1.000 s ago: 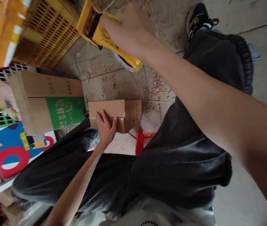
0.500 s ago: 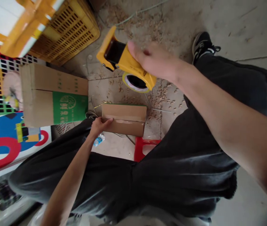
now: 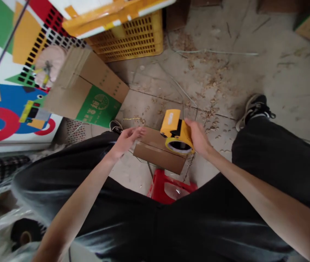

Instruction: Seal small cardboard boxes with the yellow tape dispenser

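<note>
A small brown cardboard box (image 3: 157, 154) rests between my knees, above a red stool (image 3: 168, 187). My left hand (image 3: 127, 140) lies against the box's left end, fingers curled on its edge. My right hand (image 3: 198, 138) grips a yellow tape dispenser (image 3: 175, 133) with a roll of tape, and the dispenser sits on the box's top right. My black trousers fill the lower part of the view.
A bigger brown and green carton (image 3: 89, 92) lies on the floor at the left. Behind it stand a yellow slatted crate (image 3: 133, 40) and a colourful printed board (image 3: 4, 83). Wood shavings litter the concrete floor (image 3: 220, 69). A plastic bag (image 3: 10, 236) lies at bottom left.
My right hand has brought the tape dispenser down from high over the floor onto the small box. The view has tilted up and shifted, and my left hand stays at the box's left end.
</note>
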The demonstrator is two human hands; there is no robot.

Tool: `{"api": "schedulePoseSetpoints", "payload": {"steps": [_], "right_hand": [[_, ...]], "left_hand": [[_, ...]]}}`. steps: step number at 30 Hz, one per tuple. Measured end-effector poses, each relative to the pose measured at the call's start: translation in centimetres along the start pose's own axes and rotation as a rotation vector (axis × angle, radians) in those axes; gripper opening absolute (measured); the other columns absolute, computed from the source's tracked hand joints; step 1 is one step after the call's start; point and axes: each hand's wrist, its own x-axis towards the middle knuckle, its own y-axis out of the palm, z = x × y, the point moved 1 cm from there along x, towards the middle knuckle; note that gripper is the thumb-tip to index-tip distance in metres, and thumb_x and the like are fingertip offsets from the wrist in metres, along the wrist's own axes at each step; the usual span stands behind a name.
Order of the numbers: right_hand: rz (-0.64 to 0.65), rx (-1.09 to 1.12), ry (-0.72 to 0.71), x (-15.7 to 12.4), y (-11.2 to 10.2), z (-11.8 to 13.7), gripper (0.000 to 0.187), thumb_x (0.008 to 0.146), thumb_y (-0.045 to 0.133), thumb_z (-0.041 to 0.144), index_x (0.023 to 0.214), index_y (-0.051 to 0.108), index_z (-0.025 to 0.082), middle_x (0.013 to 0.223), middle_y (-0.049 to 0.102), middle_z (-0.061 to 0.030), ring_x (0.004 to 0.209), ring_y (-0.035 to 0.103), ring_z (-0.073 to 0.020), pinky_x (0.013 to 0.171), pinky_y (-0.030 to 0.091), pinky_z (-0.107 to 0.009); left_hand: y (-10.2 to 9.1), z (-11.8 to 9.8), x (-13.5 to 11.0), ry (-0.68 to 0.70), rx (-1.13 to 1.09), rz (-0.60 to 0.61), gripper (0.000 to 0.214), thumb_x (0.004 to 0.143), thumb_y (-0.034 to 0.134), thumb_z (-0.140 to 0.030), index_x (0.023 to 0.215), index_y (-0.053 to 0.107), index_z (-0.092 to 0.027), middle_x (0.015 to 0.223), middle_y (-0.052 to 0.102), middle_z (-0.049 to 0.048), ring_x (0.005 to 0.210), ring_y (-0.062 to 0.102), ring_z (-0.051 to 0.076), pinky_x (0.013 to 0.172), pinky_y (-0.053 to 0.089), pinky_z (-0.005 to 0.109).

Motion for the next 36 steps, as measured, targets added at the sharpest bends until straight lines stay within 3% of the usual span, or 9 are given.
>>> {"api": "schedulePoseSetpoints", "payload": {"steps": [4,9,13,17,22,27,30,35,36], "right_hand": [[-0.028,-0.018,0.048,-0.2,0.2,1.0,0.054,0.093,0.042,0.062,0.056,0.04,0.024,0.05,0.037,0.0031,0.047,0.037,-0.0121,0.046,0.024,-0.027],[-0.015,-0.303,-0.143,-0.4,1.1,2.0,0.058,0.097,0.039,0.056,0.049,0.029,0.025,0.047,0.028,0.0031,0.046,0.031,-0.0115,0.048,0.018,-0.031],[0.074,-0.472,-0.247,-0.3,2.6,2.7,0.06,0.099,0.035,0.056,0.048,0.029,0.024,0.044,0.031,0.002,0.047,0.036,-0.0124,0.051,0.02,-0.032],[0.126,-0.612,-0.312,-0.2,3.8,3.4,0.062,0.101,0.03,0.055,0.05,0.042,0.022,0.047,0.047,-0.0011,0.048,0.042,-0.0131,0.054,0.023,-0.031],[0.154,-0.803,-0.269,-0.4,4.6,3.1,0.068,0.102,0.023,0.055,0.063,0.065,0.019,0.062,0.067,-0.008,0.058,0.057,-0.0173,0.057,0.025,-0.031],[0.105,-0.9,-0.175,-1.6,5.1,3.3,0.071,0.102,0.02,0.056,0.081,0.076,0.018,0.071,0.073,-0.0121,0.064,0.065,-0.0218,0.059,0.03,-0.031],[0.076,-0.95,-0.132,-2.4,4.8,3.5,0.072,0.102,0.02,0.056,0.085,0.078,0.018,0.071,0.073,-0.0134,0.065,0.065,-0.0238,0.059,0.031,-0.031],[0.077,-1.022,-0.117,-4.1,3.6,2.5,0.073,0.103,0.017,0.055,0.086,0.077,0.016,0.072,0.073,-0.0148,0.066,0.067,-0.026,0.059,0.033,-0.033],[0.082,-1.034,-0.117,-4.4,3.6,2.2,0.073,0.103,0.017,0.055,0.086,0.077,0.016,0.073,0.074,-0.0152,0.066,0.067,-0.0264,0.06,0.034,-0.033]], "left_hand": [[0.7,-2.6,-1.6,-0.061,-0.454,0.122,0.046,0.087,0.063,-0.054,0.104,0.074,-0.013,0.106,0.075,0.0124,0.1,0.07,0.021,0.095,0.054,0.035],[1.1,-3.2,-2.4,-0.074,-0.586,0.139,0.041,0.086,0.067,-0.05,0.102,0.076,-0.013,0.103,0.076,0.012,0.098,0.071,0.02,0.097,0.054,0.035],[1.4,-3.0,-2.8,-0.13,-0.51,0.121,0.034,0.082,0.073,-0.042,0.099,0.077,-0.012,0.095,0.077,0.0101,0.09,0.072,0.017,0.089,0.056,0.032],[1.0,-2.2,-2.7,-0.179,-0.363,0.023,0.027,0.077,0.077,-0.036,0.091,0.077,-0.013,0.079,0.076,0.0047,0.07,0.068,0.011,0.072,0.055,0.025],[0.9,-1.1,-2.2,-0.158,-0.183,-0.097,0.024,0.077,0.075,-0.04,0.08,0.076,-0.016,0.073,0.074,0.0033,0.063,0.063,0.012,0.059,0.049,0.024],[1.4,0.3,-0.1,-0.07,0.037,-0.207,0.023,0.078,0.066,-0.034,0.078,0.077,-0.014,0.072,0.074,0.0063,0.065,0.064,0.016,0.059,0.048,0.027],[-1.0,1.3,1.8,0.047,0.202,-0.309,0.022,0.078,0.061,-0.028,0.079,0.076,-0.011,0.075,0.074,0.0091,0.067,0.065,0.018,0.063,0.05,0.03],[-8.9,3.3,3.2,0.137,0.415,-0.523,0.022,0.078,0.054,-0.027,0.078,0.072,-0.014,0.077,0.073,0.0079,0.07,0.063,0.017,0.068,0.05,0.03],[-9.9,3.8,3.2,0.151,0.444,-0.517,0.022,0.079,0.053,-0.029,0.078,0.07,-0.015,0.076,0.072,0.0068,0.069,0.062,0.017,0.068,0.049,0.029]]}}
